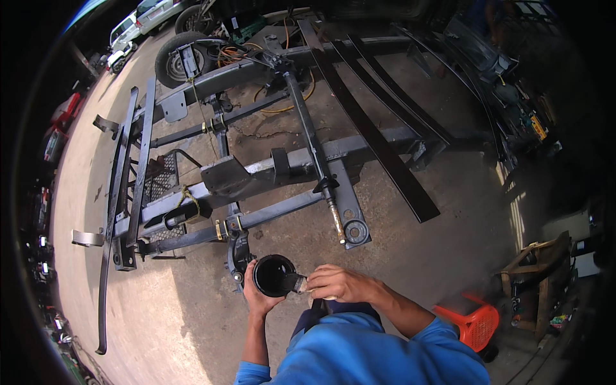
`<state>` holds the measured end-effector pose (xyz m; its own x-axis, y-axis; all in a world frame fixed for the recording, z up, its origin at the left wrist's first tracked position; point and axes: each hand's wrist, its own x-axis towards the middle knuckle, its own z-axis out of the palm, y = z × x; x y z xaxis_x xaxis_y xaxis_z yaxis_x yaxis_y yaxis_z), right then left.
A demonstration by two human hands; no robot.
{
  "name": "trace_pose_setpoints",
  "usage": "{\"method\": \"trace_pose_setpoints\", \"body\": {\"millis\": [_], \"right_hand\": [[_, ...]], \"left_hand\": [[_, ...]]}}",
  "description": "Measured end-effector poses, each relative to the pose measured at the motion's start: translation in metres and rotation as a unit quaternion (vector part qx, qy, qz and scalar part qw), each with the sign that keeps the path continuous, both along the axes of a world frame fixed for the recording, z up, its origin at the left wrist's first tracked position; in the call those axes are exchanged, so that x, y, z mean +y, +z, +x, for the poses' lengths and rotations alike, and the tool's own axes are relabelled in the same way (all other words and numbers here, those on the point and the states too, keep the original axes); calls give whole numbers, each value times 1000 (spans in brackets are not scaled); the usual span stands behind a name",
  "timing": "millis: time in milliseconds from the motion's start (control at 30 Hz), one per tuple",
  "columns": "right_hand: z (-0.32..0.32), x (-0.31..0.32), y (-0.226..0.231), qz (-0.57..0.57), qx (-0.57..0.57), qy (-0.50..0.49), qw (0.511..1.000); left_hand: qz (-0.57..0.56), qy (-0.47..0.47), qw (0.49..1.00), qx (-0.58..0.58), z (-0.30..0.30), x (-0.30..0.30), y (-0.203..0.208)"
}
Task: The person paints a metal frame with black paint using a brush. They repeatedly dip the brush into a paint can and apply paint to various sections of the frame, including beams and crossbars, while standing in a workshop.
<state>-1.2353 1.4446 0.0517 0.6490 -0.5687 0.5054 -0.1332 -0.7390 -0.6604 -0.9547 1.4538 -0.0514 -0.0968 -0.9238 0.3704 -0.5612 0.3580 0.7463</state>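
Note:
Low in the middle of the view, my left hand (258,296) wraps round the side of a round can (270,259) that is dark inside, with what looks like black paint. My right hand (340,283) grips the handle of a paintbrush (296,282). Its dark bristles reach over the can's right rim; whether they touch the paint I cannot tell. Just beyond my hands lies a grey-painted vehicle chassis (256,168), with a dark axle end (239,252) close to the can. A shaft (308,128) rests across the chassis, its bare, rusty end (337,224) pointing toward me.
Long dark flat bars (378,141) lie across the chassis to the right. On the left, narrower metal strips (142,160) stick out. A red plastic stool (478,324) and a wooden frame (538,273) stand at right. At the back are a wheel (174,63) and parked vehicles (124,32).

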Motion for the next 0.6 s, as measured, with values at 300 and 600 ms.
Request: {"method": "trace_pose_setpoints", "body": {"millis": [300, 600], "right_hand": [[25, 13, 38, 260, -165, -239, 921], [158, 21, 43, 286, -66, -89, 952]], "left_hand": [[-24, 39, 999, 27, 1, -2, 25], [-14, 205, 978, 34, 74, 97, 27]]}}
